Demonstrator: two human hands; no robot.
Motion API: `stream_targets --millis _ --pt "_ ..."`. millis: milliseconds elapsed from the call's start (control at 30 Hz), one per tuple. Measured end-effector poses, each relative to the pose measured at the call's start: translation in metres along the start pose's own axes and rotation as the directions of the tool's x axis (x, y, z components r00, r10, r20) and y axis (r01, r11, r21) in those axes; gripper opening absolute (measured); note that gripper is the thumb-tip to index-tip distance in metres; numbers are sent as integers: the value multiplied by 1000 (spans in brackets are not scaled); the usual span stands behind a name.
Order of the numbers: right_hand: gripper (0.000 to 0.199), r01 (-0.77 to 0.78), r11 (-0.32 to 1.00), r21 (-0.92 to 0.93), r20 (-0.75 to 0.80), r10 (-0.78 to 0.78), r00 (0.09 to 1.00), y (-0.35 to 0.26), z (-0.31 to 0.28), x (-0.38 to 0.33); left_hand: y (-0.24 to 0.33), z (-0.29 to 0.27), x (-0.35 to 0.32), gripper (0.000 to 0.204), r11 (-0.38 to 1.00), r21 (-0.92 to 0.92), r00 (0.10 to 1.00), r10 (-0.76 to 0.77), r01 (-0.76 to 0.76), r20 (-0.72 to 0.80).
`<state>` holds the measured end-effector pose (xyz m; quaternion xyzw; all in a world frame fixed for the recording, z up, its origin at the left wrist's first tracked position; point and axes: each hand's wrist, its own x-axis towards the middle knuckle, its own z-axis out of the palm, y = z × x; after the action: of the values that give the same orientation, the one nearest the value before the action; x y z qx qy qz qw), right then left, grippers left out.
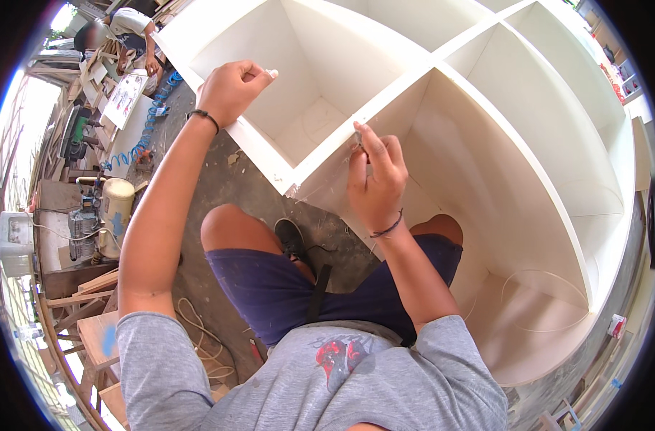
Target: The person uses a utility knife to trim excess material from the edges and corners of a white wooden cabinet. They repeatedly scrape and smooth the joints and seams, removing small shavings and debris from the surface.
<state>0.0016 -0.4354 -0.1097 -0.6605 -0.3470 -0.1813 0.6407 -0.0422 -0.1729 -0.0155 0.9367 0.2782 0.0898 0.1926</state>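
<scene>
A large white shelf unit [392, 93] with open square compartments fills the view ahead of me and to my right. My left hand [232, 90] is closed in a pinch over the near left compartment. At its fingertips shows a small white lump [272, 73], its kind unclear. My right hand [376, 176] is closed too, pinching a small, thin dark piece [358, 138] beside the edge of the divider [342, 140]. Most of that piece is hidden by the fingers. The front corner [291, 183] of the unit looks chipped, with white crumbs about it.
At far left another person [126, 36] bends over a board. A blue coiled air hose [151, 118], an air compressor [112, 215] and stacked timber [90, 287] lie along the left. A pale cable [205, 345] loops on the dusty floor. Thin strips curl inside the right compartment.
</scene>
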Motion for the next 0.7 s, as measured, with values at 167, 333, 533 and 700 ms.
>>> stream_targets --millis 167,333,533,700 --pt "44 72 997 -31 81 -69 994 -8 0 -15 0 0 2 47 1000 25 1000 -6 5 23" --pt "44 -18 1000 -12 -2 18 1000 -5 2 -4 2 -1 1 46 1000 27 1000 -1 1 1" --pt "45 118 993 -31 78 -115 990 -5 -4 -14 -1 0 0 46 1000 0 1000 -3 3 22" --pt "46 -21 999 -45 30 22 999 -12 1 -15 7 0 -1 45 999 45 999 -24 23 29"
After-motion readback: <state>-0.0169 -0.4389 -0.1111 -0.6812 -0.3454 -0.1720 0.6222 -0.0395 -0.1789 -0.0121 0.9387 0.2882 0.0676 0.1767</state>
